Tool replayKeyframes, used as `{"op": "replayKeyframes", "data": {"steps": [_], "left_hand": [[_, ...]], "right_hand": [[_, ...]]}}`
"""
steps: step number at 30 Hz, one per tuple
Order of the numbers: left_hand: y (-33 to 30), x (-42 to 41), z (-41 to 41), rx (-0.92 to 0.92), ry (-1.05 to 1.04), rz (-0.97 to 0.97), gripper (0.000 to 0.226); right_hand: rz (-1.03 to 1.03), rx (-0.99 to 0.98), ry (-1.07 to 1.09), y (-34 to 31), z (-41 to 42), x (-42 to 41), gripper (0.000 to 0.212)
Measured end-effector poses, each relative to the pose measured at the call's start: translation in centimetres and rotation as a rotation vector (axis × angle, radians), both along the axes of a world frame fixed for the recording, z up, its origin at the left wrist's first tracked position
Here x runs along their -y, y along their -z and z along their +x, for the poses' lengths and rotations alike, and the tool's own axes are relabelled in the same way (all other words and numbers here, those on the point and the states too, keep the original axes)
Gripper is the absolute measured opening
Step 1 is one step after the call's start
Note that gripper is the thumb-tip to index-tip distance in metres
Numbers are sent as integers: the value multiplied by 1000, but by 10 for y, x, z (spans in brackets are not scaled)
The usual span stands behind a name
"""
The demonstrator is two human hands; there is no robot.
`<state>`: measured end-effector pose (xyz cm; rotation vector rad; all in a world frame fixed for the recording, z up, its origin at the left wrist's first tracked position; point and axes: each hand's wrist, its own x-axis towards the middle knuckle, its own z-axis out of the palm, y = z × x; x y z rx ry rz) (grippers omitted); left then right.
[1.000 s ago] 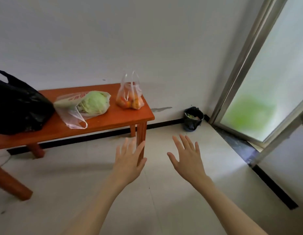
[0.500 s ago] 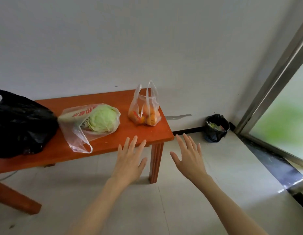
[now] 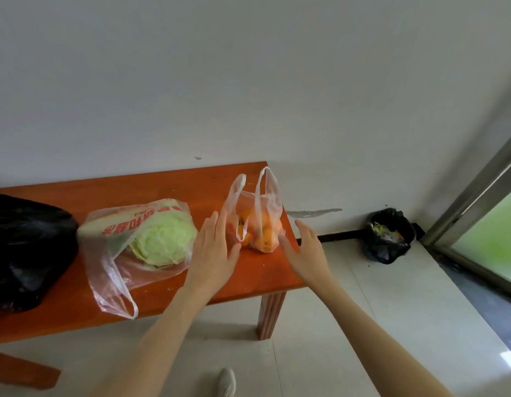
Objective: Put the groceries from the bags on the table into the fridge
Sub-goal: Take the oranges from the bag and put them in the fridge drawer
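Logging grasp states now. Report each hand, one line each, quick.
Left hand: open, fingers spread, holding nothing, beside the bag of oranges.
Right hand: open, holding nothing, on the bag's other side.

A plain white wall fills the upper frame, pale floor tiles the bottom, a metal-framed window glowing green at right edge.

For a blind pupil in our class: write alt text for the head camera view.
Two open hands, left hand and right hand, reach either side of a clear bag of oranges on an orange table. Further left lie a bagged cabbage and a black bag.
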<state>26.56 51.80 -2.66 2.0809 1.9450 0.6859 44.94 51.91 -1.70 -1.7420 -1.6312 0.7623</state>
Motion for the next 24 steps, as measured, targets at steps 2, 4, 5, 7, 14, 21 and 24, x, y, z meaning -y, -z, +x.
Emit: {"op": "replayKeyframes", "data": {"steps": [2, 4, 5, 7, 14, 21, 24], "left_hand": [[-6, -34, -2, 26, -8, 41, 72], [-10, -71, -3, 0, 26, 45, 74], [-9, -91, -4, -37, 54, 40, 74], [-7, -130, -4, -61, 95, 18, 76], [15, -213, -20, -7, 265, -166, 40], [45, -241, -44, -44, 297, -326, 12], [48, -247, -47, 374, 190, -530, 13]], "right_hand": [[-44, -188, 53, -11, -11, -35, 58], [-46, -241, 94, -17, -22, -75, 72], [-49, -261, 109, -21, -27, -95, 77], [-51, -322, 131, -25, -38, -133, 78], [-206, -157, 30, 13, -39, -201, 19], [-536, 80, 60, 67, -10, -203, 26], [-673, -96, 82, 71, 5, -203, 18]]}}
